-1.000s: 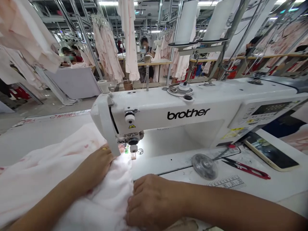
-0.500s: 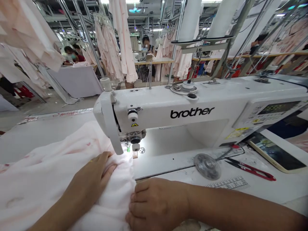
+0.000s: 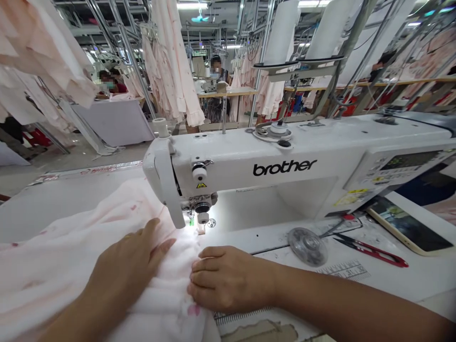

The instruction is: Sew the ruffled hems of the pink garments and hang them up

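Note:
Soft pale pink fabric [image 3: 81,242] with a few darker pink marks spreads over the left of the machine bed and runs up to the needle area of a white sewing machine [image 3: 228,161]. My left hand [image 3: 126,261] lies on top of it, fingers stretched and thumb apart, just left of the lit presser foot. At the fabric's right edge, closer to me, my right hand [image 3: 228,278] has its fingers curled onto the cloth, gripping it. The fingertips' underside is hidden. The machine head partly hides the needle [image 3: 192,221].
Red-handled thread snips [image 3: 374,249], a clear round disc [image 3: 307,246] and a phone [image 3: 409,223] lie right of my right arm. Thread cones [image 3: 281,33] stand above the machine. Pink garments [image 3: 171,61] hang behind, where other people sit at tables.
My right hand has moved up toward the needle with the fabric edge, uncovering a printed ruler and a pink mark below. My left hand's fingers have spread, and it has shifted slightly left.

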Motion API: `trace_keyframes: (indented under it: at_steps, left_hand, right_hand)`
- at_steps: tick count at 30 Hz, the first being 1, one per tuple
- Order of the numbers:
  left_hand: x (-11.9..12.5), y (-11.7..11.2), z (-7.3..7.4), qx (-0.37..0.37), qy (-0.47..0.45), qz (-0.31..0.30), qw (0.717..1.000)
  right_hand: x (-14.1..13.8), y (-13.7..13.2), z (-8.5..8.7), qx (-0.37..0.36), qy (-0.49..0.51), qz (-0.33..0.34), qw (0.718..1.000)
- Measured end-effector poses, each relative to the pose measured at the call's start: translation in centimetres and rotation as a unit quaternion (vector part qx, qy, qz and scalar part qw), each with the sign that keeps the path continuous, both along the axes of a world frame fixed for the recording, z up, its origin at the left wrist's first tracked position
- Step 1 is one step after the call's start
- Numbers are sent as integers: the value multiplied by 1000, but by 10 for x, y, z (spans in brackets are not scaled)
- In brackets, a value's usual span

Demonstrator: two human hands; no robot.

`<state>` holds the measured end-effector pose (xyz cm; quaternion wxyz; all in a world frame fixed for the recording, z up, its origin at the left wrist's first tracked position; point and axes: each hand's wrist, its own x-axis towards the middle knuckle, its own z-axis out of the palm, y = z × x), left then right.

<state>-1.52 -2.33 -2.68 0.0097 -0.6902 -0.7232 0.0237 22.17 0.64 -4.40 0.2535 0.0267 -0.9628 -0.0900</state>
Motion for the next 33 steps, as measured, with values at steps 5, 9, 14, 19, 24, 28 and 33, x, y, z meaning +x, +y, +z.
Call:
trace_keyframes:
  at_steps: [5, 9, 14, 19, 24, 28, 33]
  left_hand:
    - [-9, -11, -6, -16, -88, -32, 996]
    - [-22, -3, 2, 52, -31, -41, 997]
    - [-31, -2, -1, 42, 4, -96, 994]
    - [-22, -19, 1, 93, -19, 3, 995]
    - [-14, -27, 1, -56, -38, 11, 998]
    - [-22, -29, 2, -47, -26, 27, 998]
    - [-27, -28, -8, 30, 27, -54, 998]
  right_hand:
    - [3, -6, 6, 56, 89, -26, 994]
    - [4, -7, 7, 71, 127, -18, 989]
    - [0, -3, 2, 14, 3, -4, 1000]
    - [1, -2, 0, -8, -49, -7, 999]
    - [1, -5, 2, 55, 22, 2, 998]
    - [1, -6, 5, 96, 82, 9, 992]
    - [0, -4, 1, 53, 22, -10, 998]
